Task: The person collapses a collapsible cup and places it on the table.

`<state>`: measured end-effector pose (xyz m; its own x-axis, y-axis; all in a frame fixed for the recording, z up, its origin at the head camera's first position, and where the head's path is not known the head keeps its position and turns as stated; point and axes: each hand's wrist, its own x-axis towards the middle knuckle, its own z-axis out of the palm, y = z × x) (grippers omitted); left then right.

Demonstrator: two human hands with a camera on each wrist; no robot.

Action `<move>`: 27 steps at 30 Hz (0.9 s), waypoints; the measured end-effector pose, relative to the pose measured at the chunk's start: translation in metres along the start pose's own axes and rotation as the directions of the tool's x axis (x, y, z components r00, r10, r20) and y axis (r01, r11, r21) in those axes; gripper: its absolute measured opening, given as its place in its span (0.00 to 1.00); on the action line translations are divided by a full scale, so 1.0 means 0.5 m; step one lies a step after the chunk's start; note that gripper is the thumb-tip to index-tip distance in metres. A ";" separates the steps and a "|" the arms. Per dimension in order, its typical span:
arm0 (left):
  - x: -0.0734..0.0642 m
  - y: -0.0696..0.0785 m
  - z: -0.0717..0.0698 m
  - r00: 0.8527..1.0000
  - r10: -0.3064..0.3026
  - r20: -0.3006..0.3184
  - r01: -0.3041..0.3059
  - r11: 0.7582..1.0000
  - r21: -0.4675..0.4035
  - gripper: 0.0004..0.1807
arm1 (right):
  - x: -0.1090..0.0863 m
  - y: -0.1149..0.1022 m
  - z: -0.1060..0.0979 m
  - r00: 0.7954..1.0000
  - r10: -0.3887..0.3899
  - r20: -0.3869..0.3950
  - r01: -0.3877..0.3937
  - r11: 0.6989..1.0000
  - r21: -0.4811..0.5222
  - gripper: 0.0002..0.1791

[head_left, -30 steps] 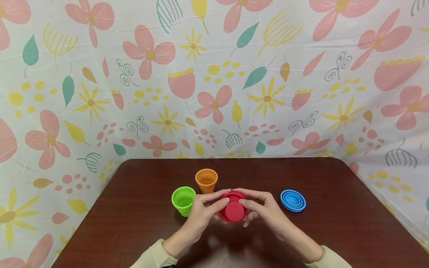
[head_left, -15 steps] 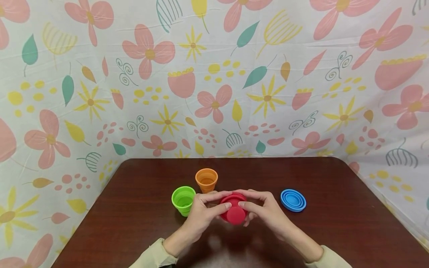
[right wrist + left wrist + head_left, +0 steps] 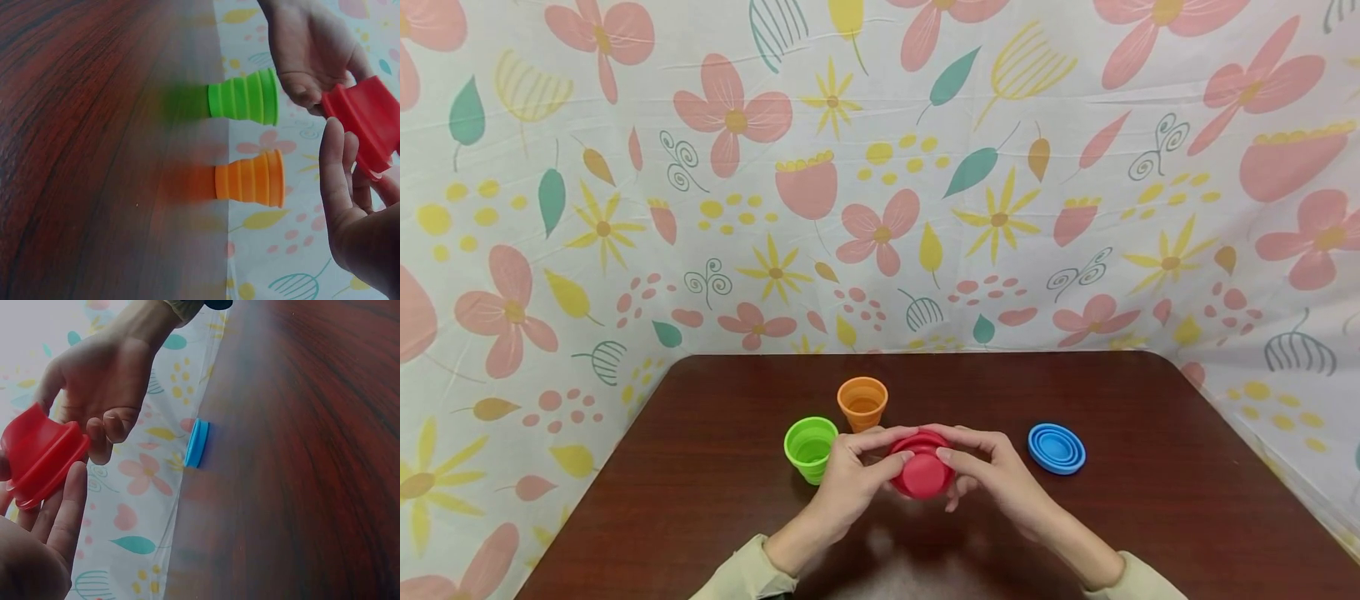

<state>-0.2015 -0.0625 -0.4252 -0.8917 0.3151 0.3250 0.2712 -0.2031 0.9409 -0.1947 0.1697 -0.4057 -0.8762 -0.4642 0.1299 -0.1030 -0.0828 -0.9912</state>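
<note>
A red collapsible cup (image 3: pixel 922 477) is held up between both hands above the table, its round base facing the head camera. My left hand (image 3: pixel 850 479) grips its left side, thumb near the base and fingers along the rim. On the other side my right hand (image 3: pixel 1000 475) grips it the same way. In the left wrist view the red cup (image 3: pixel 47 456) appears side-on, its folds partly extended and its wall bent. The right wrist view also shows the red cup (image 3: pixel 369 125) with a stepped wall. Some fingertips are hidden behind it.
An extended green cup (image 3: pixel 811 450) stands just left of my left hand, with an extended orange cup (image 3: pixel 862 404) behind. To the right, a flattened blue collapsible cup (image 3: pixel 1056 449) lies on the dark wooden table (image 3: pixel 1135 517). A floral cloth (image 3: pixel 880 167) hangs behind the table.
The red cup's base shifted down and slightly right, then back up and left, as the thumbs worked on it. Both hands stay almost in place; the other cups have not moved.
</note>
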 end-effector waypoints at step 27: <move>-0.003 0.005 0.001 0.995 -0.008 0.104 0.021 0.992 -0.125 0.25 | 0.002 0.017 -0.002 0.985 -0.140 -0.100 0.126 0.983 -0.134 0.23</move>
<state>-0.1997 -0.0631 -0.4234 -0.8513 0.4112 0.3259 0.2053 -0.3105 0.9281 -0.1970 0.1692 -0.4141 -0.8958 -0.3570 0.2646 -0.2753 -0.0217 -0.9611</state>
